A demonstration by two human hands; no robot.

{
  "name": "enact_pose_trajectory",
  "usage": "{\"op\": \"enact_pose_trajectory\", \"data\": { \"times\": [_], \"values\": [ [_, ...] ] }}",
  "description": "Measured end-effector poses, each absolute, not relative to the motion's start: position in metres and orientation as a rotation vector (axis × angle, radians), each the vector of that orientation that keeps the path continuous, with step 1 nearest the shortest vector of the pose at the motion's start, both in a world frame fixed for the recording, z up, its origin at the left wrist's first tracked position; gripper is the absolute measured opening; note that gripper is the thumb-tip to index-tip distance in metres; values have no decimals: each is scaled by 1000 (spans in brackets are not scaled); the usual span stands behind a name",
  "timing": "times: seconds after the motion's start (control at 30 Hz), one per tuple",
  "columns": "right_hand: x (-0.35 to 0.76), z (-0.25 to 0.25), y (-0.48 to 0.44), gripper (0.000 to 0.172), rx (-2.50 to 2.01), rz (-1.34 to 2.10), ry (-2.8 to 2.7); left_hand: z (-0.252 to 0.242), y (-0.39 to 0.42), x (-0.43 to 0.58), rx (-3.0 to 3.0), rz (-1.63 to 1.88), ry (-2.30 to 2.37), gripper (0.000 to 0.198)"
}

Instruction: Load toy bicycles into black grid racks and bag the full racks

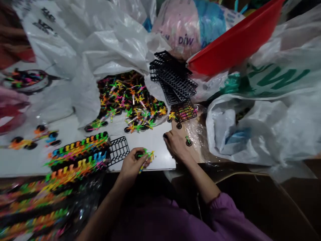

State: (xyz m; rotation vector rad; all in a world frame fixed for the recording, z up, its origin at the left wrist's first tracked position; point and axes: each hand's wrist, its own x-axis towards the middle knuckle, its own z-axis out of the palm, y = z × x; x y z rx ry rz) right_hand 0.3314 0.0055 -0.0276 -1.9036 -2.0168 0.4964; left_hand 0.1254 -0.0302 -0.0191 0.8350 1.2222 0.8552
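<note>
My left hand point(130, 164) is closed round a small plastic toy bike point(145, 155), green and yellow with a black wheel, just above the front edge of the white tabletop point(160, 147). To its right, low over the tabletop, my right hand point(175, 144) has its fingers curled together. A small black piece point(165, 135) shows at its fingertips; its exact kind is too small to tell. Beside my left hand lies a black plastic grid rack point(119, 149). Rows of colourful toy bikes point(77, 157) stand left of that rack.
Behind my hands, a heap of loose toy bikes point(130, 100) spills from a white plastic bag point(110, 50). Black racks point(175, 80) are stacked beside a red basin point(233, 40). Loose wheels point(179, 126) lie on the right, near an open white bag point(215, 134). More rows fill the lower left.
</note>
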Motion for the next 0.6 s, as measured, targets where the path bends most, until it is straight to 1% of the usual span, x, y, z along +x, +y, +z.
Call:
{"op": "enact_pose_trajectory", "data": {
  "times": [0.17, 0.23, 0.33, 0.47, 0.53, 0.6],
  "values": [
    [300, -12, -15, 23, -1397, 764, -1804, -19, -31, 113, 654, 938, 1217, 40],
    [287, -8, -26, 22, -1283, 891, -1744, -21, -34, 110, 618, 948, 1215, 40],
    [273, -13, -34, 22, -1286, 1054, -1515, -22, -38, 109, 600, 945, 1224, 38],
    [263, -22, -36, 27, -1267, 1262, -1192, -17, -40, 108, 552, 998, 1218, 39],
    [258, -21, -39, 24, -1263, 1297, -1156, -16, -39, 106, 487, 1070, 1193, 37],
    [253, -17, -44, 18, -1280, 1261, -1215, -17, -37, 105, 465, 1124, 1172, 32]
  ]
}}
